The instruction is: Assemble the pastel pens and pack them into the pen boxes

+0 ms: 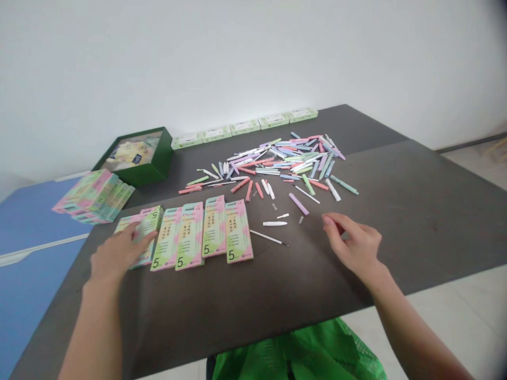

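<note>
My left hand [116, 249] lies over the leftmost small pen boxes [146, 240], its fingers spread and the thumb reaching across a box face. To its right is a row of more green and pink pen boxes [190, 236], each marked with a 5. My right hand [354, 243] hovers over the table's right side, with fingers curled and the thumb against the index finger; nothing shows in it. Between the hands are a white pen barrel [274, 224], a thin refill [269, 238], a lilac barrel [298, 203] and small clear caps.
A loose heap of pastel pens and pen parts [285, 158] spreads over the dark table [253, 306]. Along the wall stand several flat boxes [245, 127]. An open green box [158, 158] sits at the back left, beside a stack of pen boxes [97, 195].
</note>
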The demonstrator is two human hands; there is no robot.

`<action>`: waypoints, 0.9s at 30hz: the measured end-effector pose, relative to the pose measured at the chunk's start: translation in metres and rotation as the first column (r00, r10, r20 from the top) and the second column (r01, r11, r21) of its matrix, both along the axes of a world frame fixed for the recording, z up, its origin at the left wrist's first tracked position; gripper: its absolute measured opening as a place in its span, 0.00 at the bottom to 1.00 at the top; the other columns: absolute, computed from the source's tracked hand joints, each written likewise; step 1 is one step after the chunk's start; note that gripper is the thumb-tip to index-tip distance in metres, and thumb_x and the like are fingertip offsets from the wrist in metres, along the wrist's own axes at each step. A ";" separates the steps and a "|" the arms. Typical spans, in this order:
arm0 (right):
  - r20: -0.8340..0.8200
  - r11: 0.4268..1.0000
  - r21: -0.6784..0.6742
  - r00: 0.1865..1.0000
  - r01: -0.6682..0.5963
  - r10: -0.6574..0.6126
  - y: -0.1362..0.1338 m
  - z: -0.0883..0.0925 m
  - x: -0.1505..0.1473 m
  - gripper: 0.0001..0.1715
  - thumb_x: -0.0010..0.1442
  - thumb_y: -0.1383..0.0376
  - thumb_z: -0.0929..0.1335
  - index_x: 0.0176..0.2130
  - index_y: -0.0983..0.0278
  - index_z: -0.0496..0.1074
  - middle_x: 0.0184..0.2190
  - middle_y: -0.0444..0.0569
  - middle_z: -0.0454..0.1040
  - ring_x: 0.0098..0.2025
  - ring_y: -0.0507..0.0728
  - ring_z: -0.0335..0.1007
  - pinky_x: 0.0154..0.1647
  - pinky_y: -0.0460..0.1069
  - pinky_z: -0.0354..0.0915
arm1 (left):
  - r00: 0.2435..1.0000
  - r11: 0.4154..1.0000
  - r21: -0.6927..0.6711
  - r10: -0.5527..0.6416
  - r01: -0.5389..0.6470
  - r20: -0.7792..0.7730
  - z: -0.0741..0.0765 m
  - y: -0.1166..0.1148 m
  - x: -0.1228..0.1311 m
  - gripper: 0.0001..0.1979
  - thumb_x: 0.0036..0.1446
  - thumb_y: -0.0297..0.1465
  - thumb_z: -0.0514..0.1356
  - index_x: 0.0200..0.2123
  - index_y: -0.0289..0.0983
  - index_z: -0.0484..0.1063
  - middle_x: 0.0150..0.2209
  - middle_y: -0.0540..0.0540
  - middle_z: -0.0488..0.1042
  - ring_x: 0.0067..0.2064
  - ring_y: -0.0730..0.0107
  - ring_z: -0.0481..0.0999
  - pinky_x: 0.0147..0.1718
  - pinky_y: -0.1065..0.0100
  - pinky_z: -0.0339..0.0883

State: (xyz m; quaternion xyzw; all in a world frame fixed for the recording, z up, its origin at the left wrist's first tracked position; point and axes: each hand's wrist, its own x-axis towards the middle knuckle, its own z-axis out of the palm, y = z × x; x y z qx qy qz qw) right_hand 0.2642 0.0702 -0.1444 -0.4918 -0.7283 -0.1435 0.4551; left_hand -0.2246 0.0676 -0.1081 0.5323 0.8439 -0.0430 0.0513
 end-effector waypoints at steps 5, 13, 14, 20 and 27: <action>0.008 1.000 -0.019 1.000 0.014 -0.014 -0.002 -0.007 0.002 0.12 0.64 0.65 0.65 0.30 0.64 0.76 0.16 0.41 0.73 0.16 0.46 0.67 0.20 0.41 0.60 | 0.997 0.998 -0.005 0.056 -0.056 -0.044 0.000 -0.015 0.011 0.48 0.52 0.62 0.40 0.62 0.32 0.61 0.60 0.23 0.65 0.58 0.29 0.67 0.46 0.38 0.65; 0.020 1.000 -0.004 1.000 -0.021 0.021 -0.001 -0.009 -0.003 0.10 0.63 0.67 0.66 0.30 0.66 0.75 0.16 0.41 0.73 0.15 0.46 0.66 0.20 0.41 0.59 | 0.994 0.996 -0.065 0.059 -0.065 -0.091 0.007 -0.026 0.020 0.48 0.51 0.61 0.39 0.62 0.32 0.61 0.56 0.24 0.70 0.56 0.31 0.70 0.48 0.40 0.63; 0.023 1.000 0.000 0.999 -0.027 0.027 -0.001 -0.009 -0.004 0.10 0.63 0.67 0.66 0.30 0.66 0.74 0.16 0.41 0.73 0.15 0.46 0.66 0.20 0.41 0.59 | 0.994 0.996 -0.066 0.057 -0.063 -0.093 0.007 -0.027 0.021 0.48 0.51 0.61 0.38 0.62 0.32 0.61 0.55 0.23 0.70 0.56 0.31 0.71 0.48 0.40 0.63; 0.025 0.999 0.010 0.999 -0.037 0.037 0.000 -0.008 -0.008 0.10 0.63 0.67 0.66 0.30 0.66 0.74 0.15 0.39 0.71 0.14 0.46 0.65 0.20 0.41 0.59 | 0.993 0.995 -0.069 0.071 -0.078 -0.099 0.008 -0.031 0.019 0.47 0.53 0.61 0.36 0.64 0.33 0.56 0.58 0.25 0.67 0.57 0.30 0.69 0.48 0.42 0.64; 0.021 1.000 0.005 0.999 -0.024 0.024 0.000 -0.011 -0.008 0.10 0.63 0.67 0.67 0.30 0.65 0.74 0.15 0.40 0.71 0.15 0.46 0.65 0.20 0.41 0.59 | 0.982 0.982 -0.162 0.069 -0.098 -0.176 0.009 -0.038 0.022 0.45 0.55 0.60 0.37 0.63 0.34 0.59 0.56 0.25 0.69 0.54 0.33 0.72 0.49 0.44 0.65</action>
